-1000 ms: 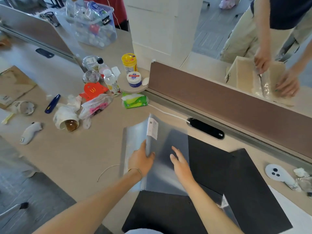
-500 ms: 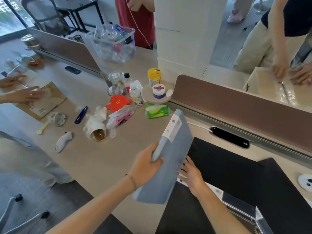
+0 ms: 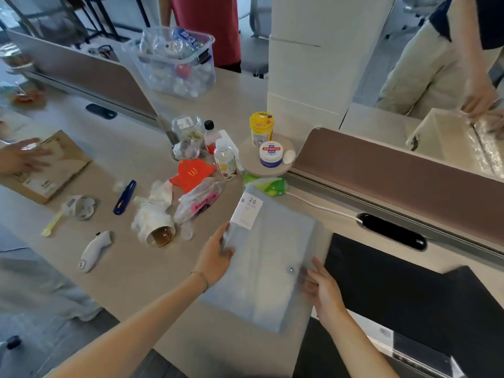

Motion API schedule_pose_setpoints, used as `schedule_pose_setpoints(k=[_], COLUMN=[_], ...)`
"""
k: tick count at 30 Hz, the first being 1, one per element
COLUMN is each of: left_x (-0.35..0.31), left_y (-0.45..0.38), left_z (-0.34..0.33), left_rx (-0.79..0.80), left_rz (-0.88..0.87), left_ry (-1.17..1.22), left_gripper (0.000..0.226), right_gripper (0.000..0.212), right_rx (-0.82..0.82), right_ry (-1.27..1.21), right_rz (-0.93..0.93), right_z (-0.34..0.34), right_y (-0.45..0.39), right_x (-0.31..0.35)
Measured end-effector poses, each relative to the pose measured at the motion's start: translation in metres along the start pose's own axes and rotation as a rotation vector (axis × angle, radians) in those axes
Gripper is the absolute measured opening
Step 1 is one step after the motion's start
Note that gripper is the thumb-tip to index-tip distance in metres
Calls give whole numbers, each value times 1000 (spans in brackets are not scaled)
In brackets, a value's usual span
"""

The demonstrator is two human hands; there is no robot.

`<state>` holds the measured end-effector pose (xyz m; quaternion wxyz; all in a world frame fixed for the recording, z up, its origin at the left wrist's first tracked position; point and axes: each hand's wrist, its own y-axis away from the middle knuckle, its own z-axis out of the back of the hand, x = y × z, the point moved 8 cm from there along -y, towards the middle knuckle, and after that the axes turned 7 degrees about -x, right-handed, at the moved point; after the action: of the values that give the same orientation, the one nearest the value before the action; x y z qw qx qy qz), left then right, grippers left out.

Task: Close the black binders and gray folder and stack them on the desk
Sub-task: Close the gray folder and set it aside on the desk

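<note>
Gray folder (image 3: 268,257) closed, flat-ish over the surface (image 3: 131,268), label end pointing away from me. My left hand (image 3: 215,259) curls round its spine edge, thumb on top. My right hand (image 3: 323,291) has fingers spread loosely at the opposite edge near the snap; real grip unclear. Black binder (image 3: 403,290) lies open just right of the folder.
</note>
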<state>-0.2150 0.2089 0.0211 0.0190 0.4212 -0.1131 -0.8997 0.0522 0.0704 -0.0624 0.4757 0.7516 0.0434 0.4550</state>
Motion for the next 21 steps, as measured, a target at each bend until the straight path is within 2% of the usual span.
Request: schedule_pose_setpoints(k=[5,10,13,16,21], left_x=[39,62,71,78,80], left_y=[-30,-45,-53,-58,-59], left_z=[-26,-48,-50,-53,-60], left_rx=[41,111,102,88,90], left_rz=[131,185,175,113,65], left_ry=[20,-66,-253,-502,-757], left_gripper=[71,94,98,94,85], right_gripper=[66,71,72,73,69], right_rx=[-5,-48,-44,-39,-18], right_ry=[81,138,181,211,235], right_rz=[-6,-37,-60,-70,-47], right_z=[-26,-44,-50,-56,-65], right_y=[-19,-37,-44,-51,-52], right_x=[-6,-12,-15,-17,-12])
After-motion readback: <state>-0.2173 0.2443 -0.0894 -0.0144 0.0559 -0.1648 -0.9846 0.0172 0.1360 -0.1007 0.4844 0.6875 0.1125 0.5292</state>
